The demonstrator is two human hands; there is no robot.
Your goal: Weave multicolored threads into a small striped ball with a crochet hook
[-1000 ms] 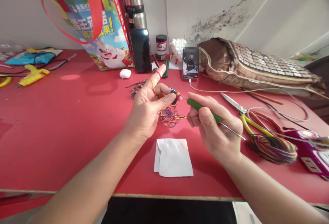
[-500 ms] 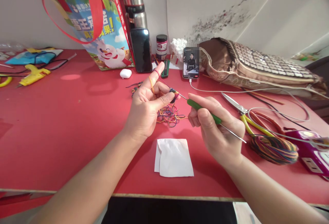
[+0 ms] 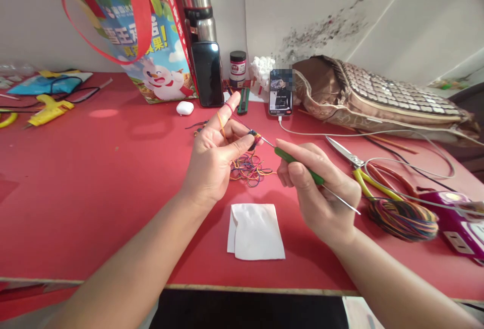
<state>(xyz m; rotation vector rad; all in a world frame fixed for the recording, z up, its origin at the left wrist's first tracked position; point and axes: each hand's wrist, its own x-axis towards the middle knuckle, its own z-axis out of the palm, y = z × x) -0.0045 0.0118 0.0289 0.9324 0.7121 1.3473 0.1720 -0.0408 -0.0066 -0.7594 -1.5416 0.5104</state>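
Note:
Between the thumb and fingers of my left hand [image 3: 217, 155] is a small multicoloured crochet piece [image 3: 254, 139], partly hidden by the thumb. Yarn wraps round the raised index finger of that hand. My right hand [image 3: 321, 188] grips the green handle of a crochet hook [image 3: 289, 156]. The hook's thin metal tip reaches the crochet piece; its other metal end sticks out behind the palm. Below my left fingers, a loose tangle of multicoloured yarn [image 3: 251, 170] lies on the red table [image 3: 113, 208].
A folded white tissue [image 3: 257, 232] lies in front. To the right are scissors [image 3: 355, 160], a yarn bundle [image 3: 404, 219] and a purple power strip [image 3: 454, 228]. Behind stand a dark phone [image 3: 207, 74], a lit phone [image 3: 281, 93] and a carrier bag [image 3: 151, 42]. A yellow glue gun [image 3: 49, 110] lies left.
Both hands have shifted very slightly to the left, and the hook's rear end sits a little lower. The picture on the lit phone has changed.

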